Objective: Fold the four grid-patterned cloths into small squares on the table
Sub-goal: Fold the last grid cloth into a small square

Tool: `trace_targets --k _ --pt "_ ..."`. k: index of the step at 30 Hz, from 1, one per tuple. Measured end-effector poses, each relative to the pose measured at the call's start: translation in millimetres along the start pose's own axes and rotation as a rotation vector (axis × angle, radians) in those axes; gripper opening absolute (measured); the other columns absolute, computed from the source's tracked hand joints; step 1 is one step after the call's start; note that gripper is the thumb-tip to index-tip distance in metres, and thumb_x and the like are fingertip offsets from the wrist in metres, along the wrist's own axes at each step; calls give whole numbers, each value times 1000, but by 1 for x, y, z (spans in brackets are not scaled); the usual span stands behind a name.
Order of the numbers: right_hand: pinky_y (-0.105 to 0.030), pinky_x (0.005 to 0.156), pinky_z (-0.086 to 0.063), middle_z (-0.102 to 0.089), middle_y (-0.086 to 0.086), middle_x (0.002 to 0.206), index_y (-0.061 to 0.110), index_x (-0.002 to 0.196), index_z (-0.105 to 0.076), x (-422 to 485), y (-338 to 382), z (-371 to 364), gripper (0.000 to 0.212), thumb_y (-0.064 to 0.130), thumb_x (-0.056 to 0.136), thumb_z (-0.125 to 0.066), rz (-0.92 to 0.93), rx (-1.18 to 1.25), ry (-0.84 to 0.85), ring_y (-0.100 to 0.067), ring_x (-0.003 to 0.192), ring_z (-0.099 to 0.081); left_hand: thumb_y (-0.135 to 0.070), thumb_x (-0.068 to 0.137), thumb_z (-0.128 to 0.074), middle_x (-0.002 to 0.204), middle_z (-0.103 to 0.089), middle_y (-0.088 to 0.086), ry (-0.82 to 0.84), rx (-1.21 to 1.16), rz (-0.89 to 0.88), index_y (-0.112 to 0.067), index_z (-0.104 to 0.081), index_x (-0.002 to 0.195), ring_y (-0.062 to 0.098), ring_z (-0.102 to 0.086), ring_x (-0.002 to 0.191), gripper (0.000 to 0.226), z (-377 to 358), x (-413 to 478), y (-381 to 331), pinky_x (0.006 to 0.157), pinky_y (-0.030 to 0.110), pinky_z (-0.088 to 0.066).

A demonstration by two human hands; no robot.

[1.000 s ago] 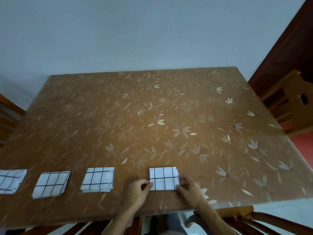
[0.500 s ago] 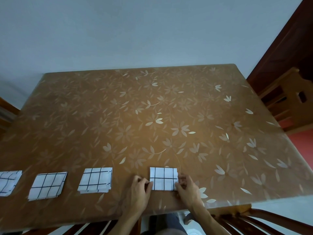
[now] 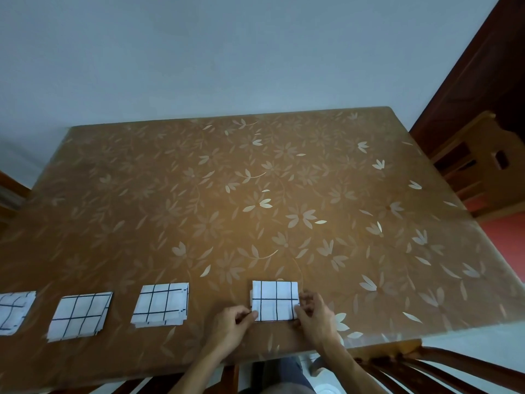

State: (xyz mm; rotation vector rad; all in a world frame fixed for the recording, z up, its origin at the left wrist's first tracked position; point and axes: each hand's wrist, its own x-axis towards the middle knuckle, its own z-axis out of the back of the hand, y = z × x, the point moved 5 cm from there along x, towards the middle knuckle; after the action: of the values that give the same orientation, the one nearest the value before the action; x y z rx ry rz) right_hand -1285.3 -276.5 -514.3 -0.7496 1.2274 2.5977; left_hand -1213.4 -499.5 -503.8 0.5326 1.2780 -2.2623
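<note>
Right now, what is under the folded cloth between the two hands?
The folded cloth lies flat on the flower-patterned table, which shows round it. Lower layers peek out at its left edge. The left hand and right hand hold its sides; anything beneath is covered.

Three folded cloths point(image 3: 81, 315) lie in a row on the table point(image 3: 255, 180), left of the fourth cloth point(image 3: 275, 301).

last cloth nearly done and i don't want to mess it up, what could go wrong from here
The rightmost cloth is held at its near corners by the left hand and right hand; on release its layers may spring apart, as the neighbouring cloth shows staggered edges. It lies near the table front edge, so a nudge could slide it off.
</note>
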Motion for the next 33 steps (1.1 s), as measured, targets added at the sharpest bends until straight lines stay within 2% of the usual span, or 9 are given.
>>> trace_targets --k 9,14,17,19,22,24,26,31,33 --pt "-38 83 -58 -70 6 99 30 108 -53 -1 0 -5 19 32 92 -63 -10 -5 -41 -14 87 -68 -33 81 -76 61 -73 0 -113 -97 203 -19 -71 77 13 -70 52 16 -6 -14 -7 52 32 -59" --pt "-31 79 -55 -67 7 98 26 110 -52 -8 5 -5 18 31 95 -60 -5 -39 -64 -14 88 -66 -23 75 -83 81 -73 3 -144 -133 292 -16 -62 87 13 -71 53 26 -6 -19 -10 51 31 -58" --pt "-31 80 -55 -67 6 99 25 108 -53 -9 3 -7 17 31 94 -60 3 -75 -88 -13 88 -63 -38 69 -84 93 -69 -4 -161 81 279 -23 -52 91 14 -71 73 42 -1 -18 -13 64 31 -59" --pt "-32 82 -56 -66 5 101 25 107 -54 -9 2 -8 17 31 93 -62 16 -81 -106 -11 88 -62 -48 73 -78 99 -66 -7 -216 343 184 -25 -49 104 15 -67 89 48 1 -19 -19 70 30 -54" --pt "-33 86 -56 -65 5 104 26 107 -53 -8 2 -9 17 33 94 -62 21 -89 -102 -13 94 -62 -37 86 -68 114 -54 -5 -290 642 -146 -25 -44 115 16 -60 102 39 -5 -19 -37 74 28 -52" --pt "-35 87 -56 -64 5 106 26 107 -53 -6 0 -11 17 34 94 -61 21 -100 -102 -14 95 -62 -20 79 -73 108 -51 -3 -265 747 -383 -24 -52 106 17 -56 98 35 -16 -20 -42 74 27 -52" --pt "-37 86 -56 -65 4 106 25 106 -55 -6 0 -11 17 34 94 -60 38 -119 -118 -14 94 -62 -9 57 -84 94 -54 -3 -221 817 -540 -24 -61 88 17 -56 86 41 -29 -15 -38 70 27 -54" --pt "-28 70 -49 -57 0 108 19 110 -53 -15 5 -6 19 34 98 -53 117 -250 -186 -19 92 -61 -14 53 -87 102 -56 -6 -163 825 -589 -28 -66 98 15 -60 90 51 -34 -4 -27 70 26 -55" --pt "-27 66 -46 -57 -4 107 15 110 -56 -19 11 -4 16 22 96 -57 310 -350 -277 -24 89 -61 -10 58 -81 105 -56 -6 -148 818 -602 -28 -63 106 15 -59 93 55 -34 -4 -26 72 26 -55"
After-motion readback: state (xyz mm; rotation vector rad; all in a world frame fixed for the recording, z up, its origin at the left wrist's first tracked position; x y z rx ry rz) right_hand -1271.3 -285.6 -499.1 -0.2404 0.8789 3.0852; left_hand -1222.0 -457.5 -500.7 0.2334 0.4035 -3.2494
